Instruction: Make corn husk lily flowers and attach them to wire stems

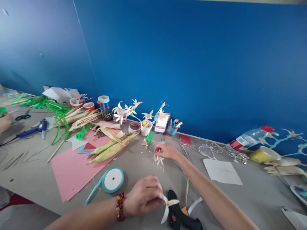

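My left hand [146, 195], with a beaded bracelet at the wrist, pinches a small pale husk flower [168, 204] near the front edge. Right beside that flower lies a black glue gun [176, 212]. Farther back, my right hand [166, 150] reaches to the table by some white husk flowers [158, 159]; its fingertips are bent down over them, and what they hold, if anything, is too small to make out. Another small husk flower [145, 143] lies left of my right hand.
Blue ribbon roll [113, 179], pink paper [72, 172] and corn husks [111, 151] lie to the left. Cups, a jar [105, 108] and husk flowers stand along the blue wall. At right are a white sheet [222, 171] and a bottle [250, 139]. Another person's hand [6, 123] shows far left.
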A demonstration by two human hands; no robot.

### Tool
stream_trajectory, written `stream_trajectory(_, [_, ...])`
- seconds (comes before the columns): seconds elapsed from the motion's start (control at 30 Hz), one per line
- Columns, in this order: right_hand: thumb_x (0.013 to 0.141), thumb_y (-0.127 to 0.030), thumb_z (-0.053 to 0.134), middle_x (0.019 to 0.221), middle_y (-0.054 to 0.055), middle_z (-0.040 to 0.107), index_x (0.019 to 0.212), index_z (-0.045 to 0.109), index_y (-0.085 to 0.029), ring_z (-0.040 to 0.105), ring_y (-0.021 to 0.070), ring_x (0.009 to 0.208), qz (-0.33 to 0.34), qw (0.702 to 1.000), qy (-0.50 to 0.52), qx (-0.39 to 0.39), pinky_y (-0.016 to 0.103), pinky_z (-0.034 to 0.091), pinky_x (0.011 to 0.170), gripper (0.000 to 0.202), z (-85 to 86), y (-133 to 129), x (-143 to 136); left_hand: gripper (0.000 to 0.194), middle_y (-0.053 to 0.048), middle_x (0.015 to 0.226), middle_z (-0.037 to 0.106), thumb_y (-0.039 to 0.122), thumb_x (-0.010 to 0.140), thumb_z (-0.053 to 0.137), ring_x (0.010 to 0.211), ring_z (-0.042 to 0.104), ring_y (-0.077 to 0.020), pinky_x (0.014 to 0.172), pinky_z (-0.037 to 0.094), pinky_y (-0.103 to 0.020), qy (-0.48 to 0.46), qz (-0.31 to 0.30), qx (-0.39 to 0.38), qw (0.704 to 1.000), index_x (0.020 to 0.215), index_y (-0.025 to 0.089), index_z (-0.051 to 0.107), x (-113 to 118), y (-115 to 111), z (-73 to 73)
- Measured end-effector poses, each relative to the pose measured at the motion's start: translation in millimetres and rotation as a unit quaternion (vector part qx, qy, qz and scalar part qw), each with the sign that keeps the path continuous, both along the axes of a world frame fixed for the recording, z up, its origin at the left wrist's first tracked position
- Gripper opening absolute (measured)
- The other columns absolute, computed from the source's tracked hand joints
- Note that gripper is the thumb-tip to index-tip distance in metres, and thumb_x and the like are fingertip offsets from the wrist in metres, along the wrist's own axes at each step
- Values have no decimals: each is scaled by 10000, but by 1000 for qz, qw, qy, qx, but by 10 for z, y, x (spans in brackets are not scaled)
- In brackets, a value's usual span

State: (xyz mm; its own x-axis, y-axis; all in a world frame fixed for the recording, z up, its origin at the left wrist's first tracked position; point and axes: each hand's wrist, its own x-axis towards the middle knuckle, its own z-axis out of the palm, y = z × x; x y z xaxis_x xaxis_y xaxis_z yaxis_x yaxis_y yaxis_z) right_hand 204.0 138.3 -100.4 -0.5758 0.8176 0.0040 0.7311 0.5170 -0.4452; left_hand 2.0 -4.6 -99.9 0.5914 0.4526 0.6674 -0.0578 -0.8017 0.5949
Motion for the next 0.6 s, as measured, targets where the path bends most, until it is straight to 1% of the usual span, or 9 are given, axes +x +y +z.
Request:
stream_trajectory(0.03, [794,-211,692,779,1,642,786,648,-162,597,158,754,3,1000,-1,-6,295,468,702,66,2,10,-6,143,-73,743,641,244,917,485,716,537,-166,703,451,-279,-1,2,-1,1000,833,186,584,3,-1,3])
stream_trajectory(0.1, [815,-197,659,803,7,653,805,663,-163,601,151,742,4,1000,2,-14,287,471,690,36,15,22,-3,140,-73,743,641,242,915,487,716,537,-166,702,450,-277,0,7,-5,1000,833,188,587,9,-2,-1])
stream_trajectory(0.13, [808,-168,644,819,13,663,826,678,-170,604,148,742,2,1000,6,-18,276,467,686,38,24,26,1,138,-74,744,641,240,913,489,717,538,-166,701,449,-278,2,8,-7,1000,835,189,590,11,-2,-7])
stream_trajectory(0.23, [753,-119,645,824,13,686,864,714,-195,611,147,737,-1,999,22,-35,247,455,673,151,41,34,-7,145,-73,745,640,248,916,488,720,545,-170,700,446,-281,6,9,-10,1000,844,191,600,13,0,-21])
stream_trajectory(0.33, [677,-127,711,749,-11,690,784,732,-202,603,141,668,8,997,44,-59,226,439,612,132,36,51,-53,157,-73,748,640,253,923,487,721,550,-170,700,442,-280,8,14,-11,1000,843,192,607,13,5,-21])
stream_trajectory(0.4, [659,-132,719,684,-26,685,717,727,-200,595,132,612,10,995,67,-70,214,429,570,89,44,65,-83,158,-70,739,640,250,919,495,711,548,-168,694,436,-280,4,22,-11,1000,828,190,610,16,4,-22])
stream_trajectory(0.5, [724,-177,673,658,-21,693,740,715,-188,618,134,604,-6,990,125,-67,212,453,564,47,126,54,-90,149,-67,723,624,248,898,525,701,543,-165,684,432,-279,-26,34,-35,998,801,180,615,16,-1,-34])
stream_trajectory(0.6, [808,-248,611,723,19,724,825,688,-164,650,147,637,-36,978,202,-39,232,494,593,116,298,-64,-39,145,-65,743,603,237,882,555,735,552,-162,701,433,-273,-63,52,-120,989,770,163,612,3,2,-51])
